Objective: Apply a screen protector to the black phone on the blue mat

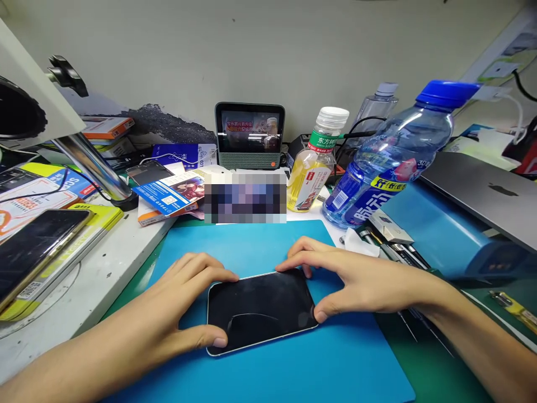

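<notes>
A smartphone (260, 308) with a black screen and a thin silver edge lies face up on a blue mat (197, 238). A curved bright line, a reflection or a crack, shows on its glass. My left hand (184, 302) grips its left end, thumb on the near left corner and index finger at the far edge. On the right end, my right hand (339, 274) has its thumb at the near right corner and its fingertips along the far edge. Both hands hold the phone between thumb and fingers.
A yellow drink bottle (312, 168) and a big blue-capped bottle (377, 162) stand behind the mat. A small display (250, 134) is at the wall. Another phone (39, 246) lies on boxes at left, near a metal post (90, 168). Screwdrivers (403, 252) and a laptop (490, 184) are at right.
</notes>
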The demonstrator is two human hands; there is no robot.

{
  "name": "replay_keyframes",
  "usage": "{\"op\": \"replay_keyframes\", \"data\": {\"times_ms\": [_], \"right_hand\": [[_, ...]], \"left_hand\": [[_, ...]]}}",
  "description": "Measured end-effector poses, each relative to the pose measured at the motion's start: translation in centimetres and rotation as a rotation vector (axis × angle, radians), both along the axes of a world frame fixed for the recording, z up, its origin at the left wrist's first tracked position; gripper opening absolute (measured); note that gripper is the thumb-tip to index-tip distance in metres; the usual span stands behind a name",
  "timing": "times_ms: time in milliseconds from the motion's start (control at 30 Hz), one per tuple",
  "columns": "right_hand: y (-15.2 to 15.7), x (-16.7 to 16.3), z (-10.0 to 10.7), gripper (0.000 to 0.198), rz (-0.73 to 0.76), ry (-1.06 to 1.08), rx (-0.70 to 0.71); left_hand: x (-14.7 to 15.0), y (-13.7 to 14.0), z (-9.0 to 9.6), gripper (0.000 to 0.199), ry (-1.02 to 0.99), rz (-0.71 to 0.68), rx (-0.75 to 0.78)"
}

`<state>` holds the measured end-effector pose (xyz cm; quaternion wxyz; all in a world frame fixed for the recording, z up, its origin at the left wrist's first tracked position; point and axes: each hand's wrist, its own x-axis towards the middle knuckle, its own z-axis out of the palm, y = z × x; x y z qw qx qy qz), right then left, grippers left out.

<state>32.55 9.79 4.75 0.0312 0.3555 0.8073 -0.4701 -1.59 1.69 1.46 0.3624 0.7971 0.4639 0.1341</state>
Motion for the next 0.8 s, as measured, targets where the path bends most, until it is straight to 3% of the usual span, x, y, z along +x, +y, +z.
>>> {"op": "replay_keyframes", "data": {"times_ms": [267,433,633,800], "right_hand": [[-0.4,-0.5,0.1,0.069,-0.033,-0.032,-0.03],[-1.1,-2.0,-0.7,0.066,-0.152,-0.046,0.075],[-1.8,-3.0,-0.9,0.064,-0.175,-0.039,0.178],[-1.4,-2.3,-0.8,0.061,-0.154,-0.02,0.058]], "left_hand": [[-0.3,-0.3,-0.6,0.045,0.004,-0.009,0.018],[-0.1,-0.2,-0.4,0.043,0.005,-0.009,0.008],[0.1,0.1,-0.3,0.042,-0.024,-0.004,-0.008],[0.1,-0.1,0.3,0.039,0.014,-0.001,-0.065]]}}
